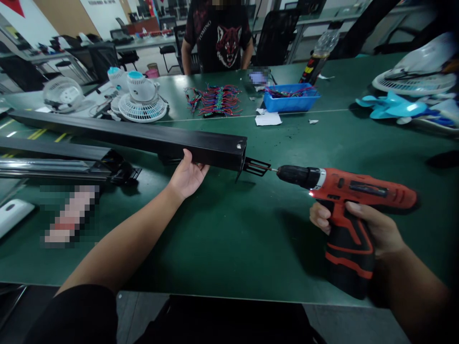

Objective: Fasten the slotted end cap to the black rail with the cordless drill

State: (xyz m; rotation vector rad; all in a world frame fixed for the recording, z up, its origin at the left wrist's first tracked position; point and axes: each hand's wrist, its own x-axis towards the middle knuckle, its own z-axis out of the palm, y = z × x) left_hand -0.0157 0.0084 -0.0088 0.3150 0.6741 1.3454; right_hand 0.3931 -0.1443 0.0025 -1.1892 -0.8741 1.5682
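Meanwhile, at far left on a green workbench (229,258), a white device (16,215) lies near a shorter black beam (53,148), as seen from where I stand. Behind them, a long black tube (143,138) stretches across the bench, past white fans (141,107), its open end near mid-bench. The worker's left hand (188,177) grasps the tube near that end, thumb against the near side, the other fingers partly hidden beneath. Beyond it sits a bundle of red and blue wires (218,101), before a person in a wolf-print shirt (229,43). At the tube's mouth, a slotted black bracket (258,167) faces the bit of a red-and-black drill (358,186); contact is hard to judge. Behind stands a blue bin (294,102) holding wires. The right hand (380,227) is wrapped round the drill's handle, its lamp glowing. Farther right lies a turquoise fan blade (394,106).
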